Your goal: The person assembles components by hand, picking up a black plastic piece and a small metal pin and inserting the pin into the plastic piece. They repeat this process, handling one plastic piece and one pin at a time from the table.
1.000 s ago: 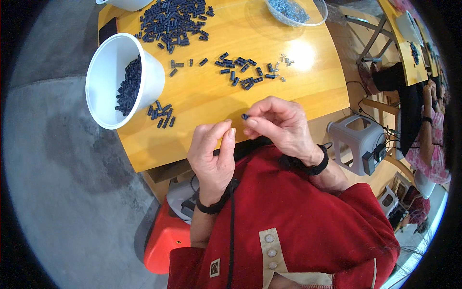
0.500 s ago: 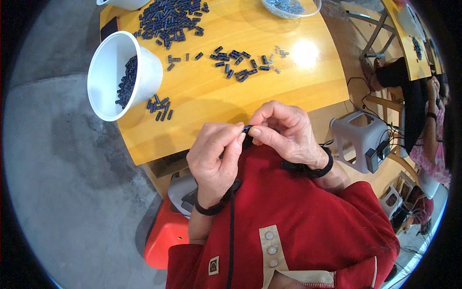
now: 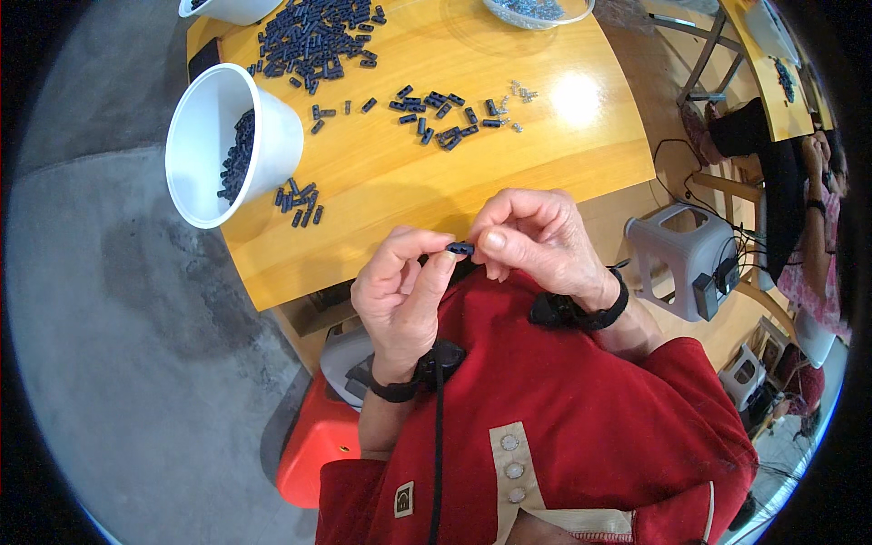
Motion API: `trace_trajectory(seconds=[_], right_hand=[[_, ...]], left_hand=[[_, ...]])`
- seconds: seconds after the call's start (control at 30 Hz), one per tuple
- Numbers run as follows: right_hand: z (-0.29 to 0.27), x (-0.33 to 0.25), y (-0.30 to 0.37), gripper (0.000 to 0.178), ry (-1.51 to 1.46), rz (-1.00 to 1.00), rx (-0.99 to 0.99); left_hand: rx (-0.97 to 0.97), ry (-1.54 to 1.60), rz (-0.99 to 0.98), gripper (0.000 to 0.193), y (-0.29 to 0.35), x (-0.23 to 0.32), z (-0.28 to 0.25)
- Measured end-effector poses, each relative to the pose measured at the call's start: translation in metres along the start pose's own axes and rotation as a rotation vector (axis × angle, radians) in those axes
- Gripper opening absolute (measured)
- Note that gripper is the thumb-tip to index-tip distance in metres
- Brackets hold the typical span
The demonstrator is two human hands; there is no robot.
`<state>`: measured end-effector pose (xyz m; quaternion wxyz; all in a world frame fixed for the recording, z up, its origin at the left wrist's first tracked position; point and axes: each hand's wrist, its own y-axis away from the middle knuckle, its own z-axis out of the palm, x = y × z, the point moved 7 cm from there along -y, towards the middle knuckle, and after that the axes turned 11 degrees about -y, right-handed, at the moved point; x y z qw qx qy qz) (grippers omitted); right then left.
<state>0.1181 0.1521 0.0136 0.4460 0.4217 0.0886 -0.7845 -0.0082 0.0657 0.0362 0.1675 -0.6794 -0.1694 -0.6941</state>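
Note:
A small black plastic connector piece (image 3: 461,248) with holes sits between the thumb and forefinger of my left hand (image 3: 402,292), in front of my chest just off the table's near edge. At the right end of that piece is my right hand (image 3: 538,241), its thumb and forefinger pinched together. Whatever those right fingertips hold, if anything, is too small to make out. Beyond my hands, a loose group of similar black pieces (image 3: 442,106) lies on the yellow table (image 3: 545,173), with tiny shiny metal parts (image 3: 524,93) to its right.
On the left a white bucket (image 3: 282,127) is tipped toward its side, black pieces inside and a few beside it. A big heap of black pieces (image 3: 313,41) is behind. A clear bowl (image 3: 536,14) holds small parts. Grey stool (image 3: 681,259) and cables stand right; another person works there.
My hands have eased slightly apart, and more of the black piece shows at my left fingertips. My right fingers have drawn back toward its right end.

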Motion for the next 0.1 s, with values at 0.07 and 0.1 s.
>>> trace_trajectory(seconds=[0.07, 0.1], right_hand=[[0.0008, 0.0026, -0.0017, 0.020, 0.055, 0.043, -0.033], [0.0014, 0.0039, -0.0020, 0.022, 0.032, 0.055, -0.044]], left_hand=[[-0.018, -0.089, 0.032, 0.016, -0.0004, 0.0015, -0.0015], [-0.036, -0.179, 0.063, 0.017, -0.0002, 0.0035, -0.0021]])
